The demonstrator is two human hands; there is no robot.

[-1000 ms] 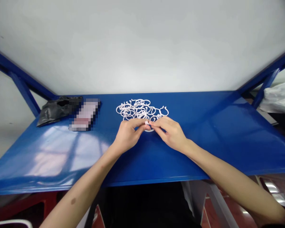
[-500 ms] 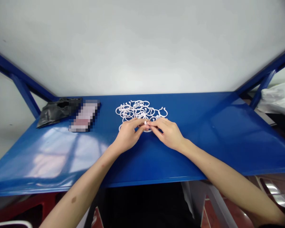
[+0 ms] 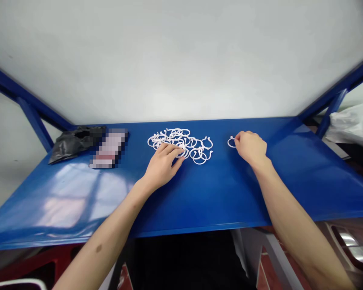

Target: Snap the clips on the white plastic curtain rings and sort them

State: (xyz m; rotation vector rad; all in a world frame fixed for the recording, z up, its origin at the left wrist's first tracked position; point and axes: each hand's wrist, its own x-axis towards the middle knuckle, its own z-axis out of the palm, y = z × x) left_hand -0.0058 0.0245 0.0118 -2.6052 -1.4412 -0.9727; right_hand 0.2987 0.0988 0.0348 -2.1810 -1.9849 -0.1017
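Note:
A pile of white plastic rings (image 3: pixel 199 155), with small knobs where their ends meet, lies in the middle of the blue table. My left hand (image 3: pixel 163 165) is over the near left side of the pile. Its thumb and fingers are apart, and rings show right beside the fingertips. Off to the right of the pile, my right hand (image 3: pixel 250 147) pinches a single white ring (image 3: pixel 230 141) low over the tabletop. That ring's left part sticks out from the fingers, while the rest is hidden behind them.
A black plastic bag (image 3: pixel 69 145) and a pixelated flat object (image 3: pixel 110 147) lie on the left of the blue table (image 3: pixel 181 209). Blue frame bars (image 3: pixel 33 121) rise at both sides, and a pale wall (image 3: pixel 181 60) stands behind. White plastic bags (image 3: pixel 355 125) are at the right.
Both hands were together at the pile's near edge, fingers on a small white piece. My right hand has moved right with a ring; my left hand has loosened and stayed by the pile.

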